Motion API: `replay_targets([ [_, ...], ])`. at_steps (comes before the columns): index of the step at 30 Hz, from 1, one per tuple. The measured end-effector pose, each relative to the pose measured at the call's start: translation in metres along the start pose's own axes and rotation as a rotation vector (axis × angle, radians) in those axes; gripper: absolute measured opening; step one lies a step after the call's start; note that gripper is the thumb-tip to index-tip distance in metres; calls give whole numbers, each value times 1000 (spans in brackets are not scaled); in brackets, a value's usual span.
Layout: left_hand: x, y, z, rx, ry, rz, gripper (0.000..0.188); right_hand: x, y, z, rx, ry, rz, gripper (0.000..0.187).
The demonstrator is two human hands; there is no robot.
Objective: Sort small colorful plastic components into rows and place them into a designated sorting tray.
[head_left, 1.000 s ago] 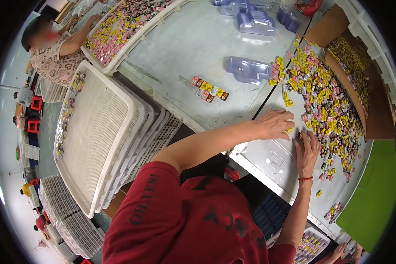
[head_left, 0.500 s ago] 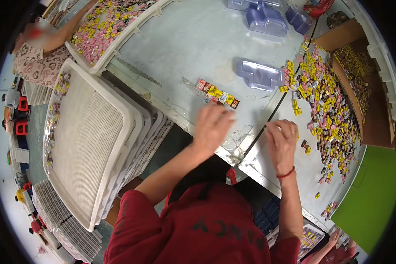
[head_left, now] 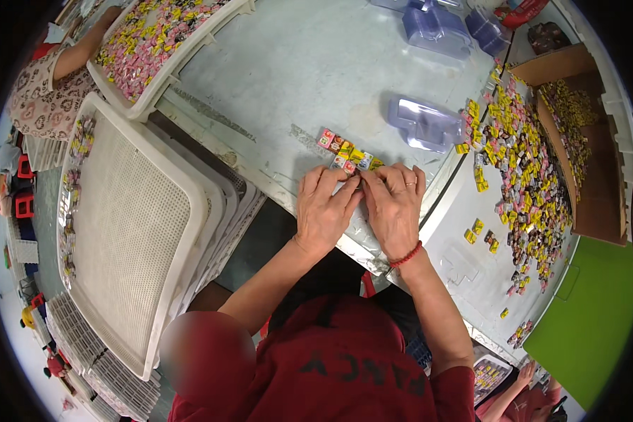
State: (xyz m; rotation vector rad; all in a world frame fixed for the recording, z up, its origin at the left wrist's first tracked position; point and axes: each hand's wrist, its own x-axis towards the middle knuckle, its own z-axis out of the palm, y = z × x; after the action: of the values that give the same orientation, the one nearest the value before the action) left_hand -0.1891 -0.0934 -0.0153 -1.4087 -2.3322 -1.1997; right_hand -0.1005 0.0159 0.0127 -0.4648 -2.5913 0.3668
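A small cluster of block-shaped wrapped candies (head_left: 343, 149), in red, yellow, brown and white, lies in close rows on the pale table (head_left: 288, 84). My left hand (head_left: 323, 211) is at its near edge, thumb and forefinger pinched against the near candies. My right hand (head_left: 395, 209), with a ring and a red bracelet, meets it there, fingertips pinched at the right end of the cluster. Fingers cover the nearest candies, so exactly which pieces each hand grips is partly hidden. A clear plastic tray (head_left: 427, 125) with a stepped outline sits just beyond, to the right.
Loose candies (head_left: 520, 176) are heaped on the right beside an open cardboard box (head_left: 605, 141). More clear trays (head_left: 436, 29) stand at the back. Stacked white mesh trays (head_left: 130, 232) flank the table's left edge; another person's arm (head_left: 84, 53) is beyond, by a candy-filled tray (head_left: 151, 105).
Both hands have come together at the near side of the candy cluster; the right hand moved left from above the table seam. Two loose yellow candies now show where it was.
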Motion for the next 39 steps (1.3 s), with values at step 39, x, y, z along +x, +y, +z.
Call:
replay_targets([
  [39, 1, -4, -1, -71, 60, -4, 34, 27, -12, 0, 1, -75, 184, 4],
])
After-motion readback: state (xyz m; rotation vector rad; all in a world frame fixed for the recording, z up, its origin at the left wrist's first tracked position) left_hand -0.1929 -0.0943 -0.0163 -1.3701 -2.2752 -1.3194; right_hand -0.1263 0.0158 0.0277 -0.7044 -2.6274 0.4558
